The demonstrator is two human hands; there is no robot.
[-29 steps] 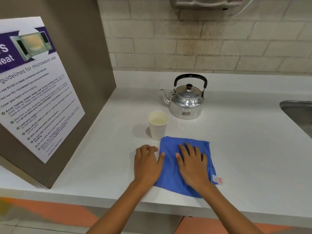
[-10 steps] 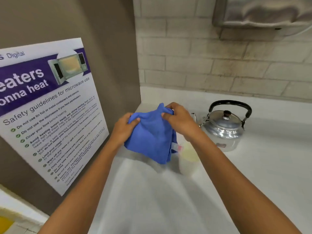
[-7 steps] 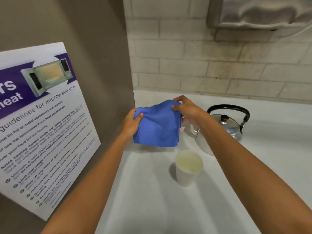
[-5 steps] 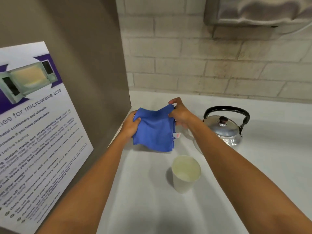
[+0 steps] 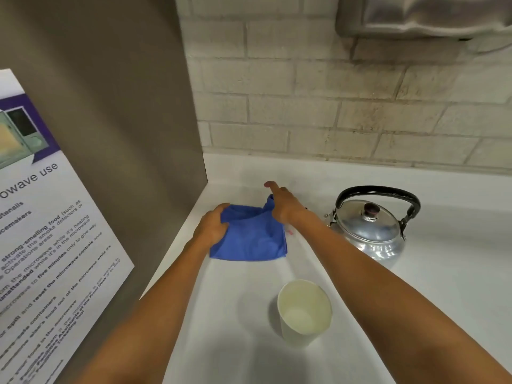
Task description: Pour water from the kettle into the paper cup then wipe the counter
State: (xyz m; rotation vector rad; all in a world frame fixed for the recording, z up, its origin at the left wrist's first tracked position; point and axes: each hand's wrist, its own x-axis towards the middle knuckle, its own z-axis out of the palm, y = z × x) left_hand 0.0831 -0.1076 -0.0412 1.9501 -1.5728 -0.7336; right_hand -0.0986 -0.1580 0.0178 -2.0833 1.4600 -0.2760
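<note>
A blue cloth (image 5: pixel 250 239) lies folded on the white counter (image 5: pixel 443 273) near the back left corner. My left hand (image 5: pixel 212 225) grips its left edge. My right hand (image 5: pixel 282 203) pinches the cloth's far right corner, index finger stretched out. A white paper cup (image 5: pixel 304 311) with water in it stands upright nearer to me, between my forearms. The silver kettle (image 5: pixel 371 225) with a black handle sits upright to the right of the cloth, its spout partly hidden behind my right forearm.
A tall grey-brown panel (image 5: pixel 124 134) with a microwave safety poster (image 5: pixel 41 245) walls off the left side. A beige brick wall (image 5: pixel 332 106) runs along the back, with a metal dispenser (image 5: pixel 429 15) mounted at the top right.
Both hands lifted the cloth off the near counter, carried it up and back past the cup, and have now lowered it onto the counter by the back left corner.
</note>
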